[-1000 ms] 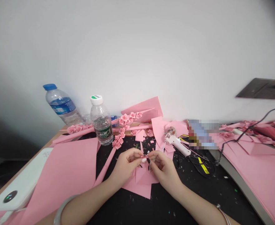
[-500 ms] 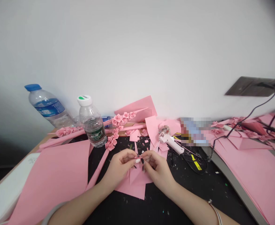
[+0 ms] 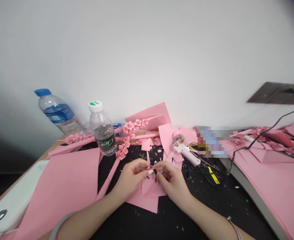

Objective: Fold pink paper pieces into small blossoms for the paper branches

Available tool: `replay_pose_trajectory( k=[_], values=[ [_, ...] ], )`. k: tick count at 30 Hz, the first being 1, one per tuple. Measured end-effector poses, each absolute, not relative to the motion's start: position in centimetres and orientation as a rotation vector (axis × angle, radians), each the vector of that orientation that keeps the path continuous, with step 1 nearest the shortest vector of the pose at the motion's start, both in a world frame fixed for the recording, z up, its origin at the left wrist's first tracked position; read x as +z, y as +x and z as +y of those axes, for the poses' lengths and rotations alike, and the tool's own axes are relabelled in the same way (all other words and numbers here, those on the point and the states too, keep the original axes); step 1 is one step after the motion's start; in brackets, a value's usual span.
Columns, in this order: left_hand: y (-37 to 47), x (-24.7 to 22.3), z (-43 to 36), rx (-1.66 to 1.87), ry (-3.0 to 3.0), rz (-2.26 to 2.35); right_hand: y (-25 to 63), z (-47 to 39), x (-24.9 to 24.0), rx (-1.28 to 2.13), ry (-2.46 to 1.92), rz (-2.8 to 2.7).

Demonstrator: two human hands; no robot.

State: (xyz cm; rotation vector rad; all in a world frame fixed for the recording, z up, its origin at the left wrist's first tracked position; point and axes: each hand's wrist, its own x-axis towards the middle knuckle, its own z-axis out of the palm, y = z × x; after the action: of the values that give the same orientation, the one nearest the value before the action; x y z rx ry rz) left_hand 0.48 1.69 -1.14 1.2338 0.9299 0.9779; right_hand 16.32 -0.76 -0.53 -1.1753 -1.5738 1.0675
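Basically, sm. pink paper pc (image 3: 150, 168) btwn both hands (image 3: 131, 175) (image 3: 173, 178), pinched w/ fingertips.

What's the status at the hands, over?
Left hand and right hand pinch one small pink paper piece. Pink sheets underneath. Glue gun beyond right hand, not touching it.

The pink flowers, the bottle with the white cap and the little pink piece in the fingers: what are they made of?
Pink flowers: probably paper, matte, because they look sharply folded.
Bottle: likely clear, glossy plastic, since you can see through it and it shines.
Little pink piece: maybe matte paper too, but the fingers hide most of it.
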Motion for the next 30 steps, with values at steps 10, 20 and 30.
replay_pose_trajectory(
  k=[10,20,30],
  values=[
    [0.64,-0.52,1.61,0.967,1.198,0.926,16.33,-0.72,-0.29,1.052,-1.174,-1.583],
    [0.41,-1.17,1.62,0.979,1.198,0.864,16.47,-0.66,-0.06,1.010,-1.231,-1.651],
    [0.45,-1.27,1.74,0.984,1.142,0.807,16.60,-0.68,-0.37,1.005,-1.218,-1.689]
  ],
)
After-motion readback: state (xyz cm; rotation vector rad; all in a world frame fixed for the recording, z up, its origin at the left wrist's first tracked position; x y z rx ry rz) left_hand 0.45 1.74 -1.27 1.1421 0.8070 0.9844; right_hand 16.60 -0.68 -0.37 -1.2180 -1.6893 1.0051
